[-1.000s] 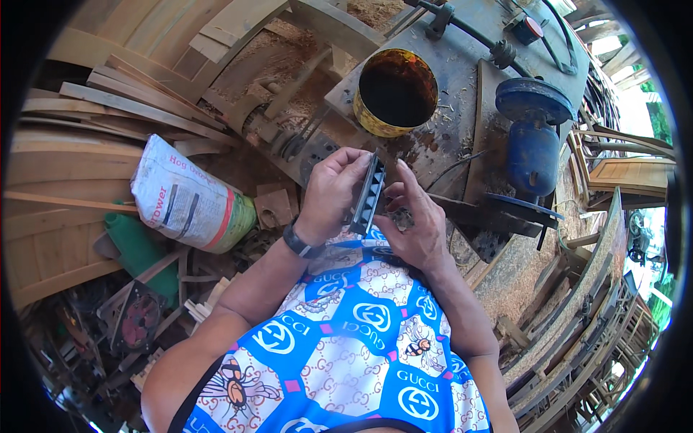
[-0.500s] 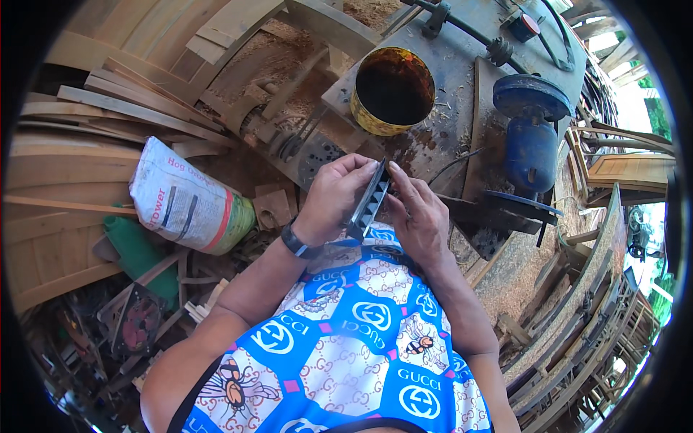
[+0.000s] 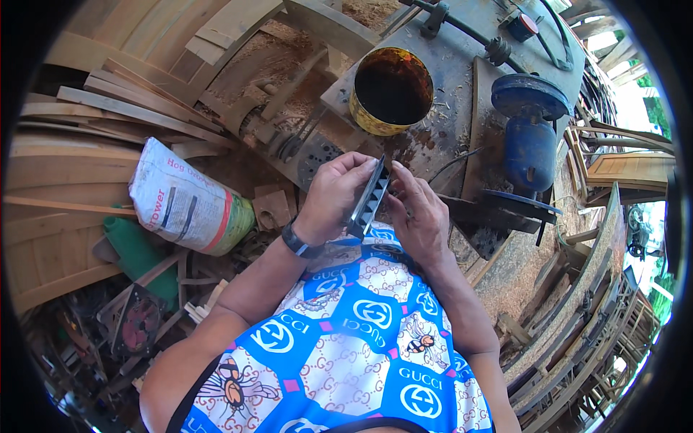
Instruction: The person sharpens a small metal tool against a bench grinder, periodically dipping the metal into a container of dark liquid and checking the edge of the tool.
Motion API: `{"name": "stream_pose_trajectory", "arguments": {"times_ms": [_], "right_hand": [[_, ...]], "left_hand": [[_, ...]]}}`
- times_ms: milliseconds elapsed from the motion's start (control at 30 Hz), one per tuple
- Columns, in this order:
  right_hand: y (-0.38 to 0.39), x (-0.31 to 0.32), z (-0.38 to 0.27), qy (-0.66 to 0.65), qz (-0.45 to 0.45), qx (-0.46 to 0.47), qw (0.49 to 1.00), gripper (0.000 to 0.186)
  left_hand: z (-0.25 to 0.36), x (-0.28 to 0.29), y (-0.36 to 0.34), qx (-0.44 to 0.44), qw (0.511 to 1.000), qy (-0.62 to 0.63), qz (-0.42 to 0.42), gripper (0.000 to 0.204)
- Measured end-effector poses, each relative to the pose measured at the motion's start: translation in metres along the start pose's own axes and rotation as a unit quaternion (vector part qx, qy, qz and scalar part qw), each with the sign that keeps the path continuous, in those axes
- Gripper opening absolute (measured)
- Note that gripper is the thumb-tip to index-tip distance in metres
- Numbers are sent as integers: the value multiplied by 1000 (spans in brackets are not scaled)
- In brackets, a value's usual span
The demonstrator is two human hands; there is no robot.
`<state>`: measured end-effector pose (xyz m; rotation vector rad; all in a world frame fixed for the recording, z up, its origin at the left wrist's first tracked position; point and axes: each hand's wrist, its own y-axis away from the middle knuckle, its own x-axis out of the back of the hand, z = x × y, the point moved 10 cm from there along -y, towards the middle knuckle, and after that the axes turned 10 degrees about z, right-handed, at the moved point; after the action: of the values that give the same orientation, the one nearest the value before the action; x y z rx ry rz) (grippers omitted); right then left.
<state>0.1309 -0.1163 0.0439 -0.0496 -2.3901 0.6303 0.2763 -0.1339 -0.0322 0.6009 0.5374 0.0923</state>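
In front of my chest, my left hand [image 3: 333, 193] is closed on a long, dark metal piece with a row of triangular notches [image 3: 370, 201]. It is held tilted, with its upper end pinched near my thumb. What kind of part it is, I cannot make out. My right hand [image 3: 421, 222] is at the piece's right side, index finger raised off it and thumb apart, with nothing visible between them. Just beyond my hands, a yellow, stained bucket [image 3: 390, 128] with dark contents stands on a worktable [image 3: 451, 108].
A blue motor-like machine [image 3: 530, 148] stands at the right of the table, below a metal shaft [image 3: 465, 29]. To my left are a white printed sack [image 3: 180, 195], a green cloth-like item [image 3: 141, 249] and stacked wood strips [image 3: 137, 112]. Sawdust and more timber lie to the right.
My right index finger has lifted slightly away from the upper end of the notched metal piece. The piece has turned a little in my left hand, which stays in place.
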Motion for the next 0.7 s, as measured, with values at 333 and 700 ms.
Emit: {"name": "stream_pose_trajectory", "arguments": {"times_ms": [333, 700], "right_hand": [[-2, 10, -50, -147, -40, 112, 982, 61], [-1, 10, -55, -154, -21, 142, 978, 59]], "left_hand": [[-2, 13, -16, -18, 999, -30, 10, 22], [-6, 14, -15, -17, 1000, -12, 7, 22]]}}
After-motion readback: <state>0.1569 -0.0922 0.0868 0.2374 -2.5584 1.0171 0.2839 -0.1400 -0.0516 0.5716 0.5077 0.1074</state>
